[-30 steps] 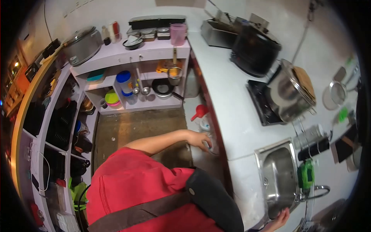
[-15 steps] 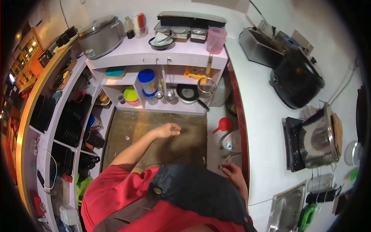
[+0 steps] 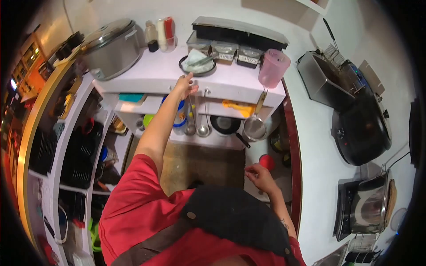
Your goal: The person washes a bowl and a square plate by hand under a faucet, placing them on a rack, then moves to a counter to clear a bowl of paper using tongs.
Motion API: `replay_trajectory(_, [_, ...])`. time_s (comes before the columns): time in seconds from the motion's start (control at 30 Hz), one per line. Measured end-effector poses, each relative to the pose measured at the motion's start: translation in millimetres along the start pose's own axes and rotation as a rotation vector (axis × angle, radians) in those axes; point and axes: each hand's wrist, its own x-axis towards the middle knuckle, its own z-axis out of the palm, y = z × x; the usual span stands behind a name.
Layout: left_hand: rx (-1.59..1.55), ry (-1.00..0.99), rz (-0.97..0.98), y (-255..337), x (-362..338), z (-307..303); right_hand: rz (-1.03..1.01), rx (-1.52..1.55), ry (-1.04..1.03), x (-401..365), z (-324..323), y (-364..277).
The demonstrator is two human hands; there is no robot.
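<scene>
My left hand reaches out over the front edge of the white counter, fingers apart, with nothing in it. Just beyond its fingertips sits a black plate bearing a folded pale cloth and what look like metal tongs. Below the hand, two ladles hang from hooks on the counter front. My right hand is held low at my right side, loosely curled and holding nothing I can see. Behind it, a red scoop is partly visible.
On the counter stand a large rice cooker, bottles, labelled containers and a pink pitcher. A strainer hangs at its right. The right-hand worktop holds a fryer, a black soup kettle and a steel pot.
My left hand has moved forward and up from over the floor to the counter's edge by the black plate. My right hand has risen slightly. The view has moved closer to the counter.
</scene>
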Motion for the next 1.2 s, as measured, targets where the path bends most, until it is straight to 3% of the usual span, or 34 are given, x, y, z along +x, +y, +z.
replay_trajectory(0.07, [0.000, 0.032, -0.007, 5.5, 56.5, -2.1, 0.004, -0.017, 0.015, 35.2, 3.3, -8.4])
replay_trajectory(0.13, [-0.229, -0.192, -0.131, 0.8, 102.2, -14.2, 0.019, -0.024, 0.020, 65.0, 8.9, -20.0])
replay_trajectory(0.2, [-0.272, -0.195, -0.152, -3.1, 115.7, -13.6, -0.145, -0.140, 0.038, 105.9, 5.8, -38.1])
replay_trajectory(0.33, [-0.293, -0.190, -0.227, 7.7, 95.6, -19.3, -0.313, -0.317, 0.163, 185.7, -5.3, -85.5])
replay_trajectory(0.43, [-0.286, -0.232, -0.170, 21.3, 66.9, -27.3, -0.451, -0.406, 0.284, 238.5, -12.3, -115.9])
replay_trajectory(0.53, [-0.085, -0.314, -0.124, 37.7, 37.8, -35.6, -0.619, -0.567, 0.502, 275.0, -16.0, -148.9])
replay_trajectory(0.67, [-0.019, -0.382, -0.137, 51.7, 2.5, -39.4, -0.611, -0.873, 0.501, 313.9, -20.9, -148.5])
replay_trajectory(0.77, [-0.027, -0.474, -0.185, 54.1, -6.7, -43.6, -0.361, -1.060, 0.264, 322.9, -21.3, -147.8])
replay_trajectory(1.0, [-0.006, -0.491, -0.211, 31.6, 24.7, -40.6, -0.263, -1.060, 0.259, 325.8, -40.3, -142.0])
replay_trajectory(1.2, [0.104, -0.385, -0.188, 30.4, 58.1, -18.4, -0.138, -0.610, 0.390, 351.9, -57.7, -104.8])
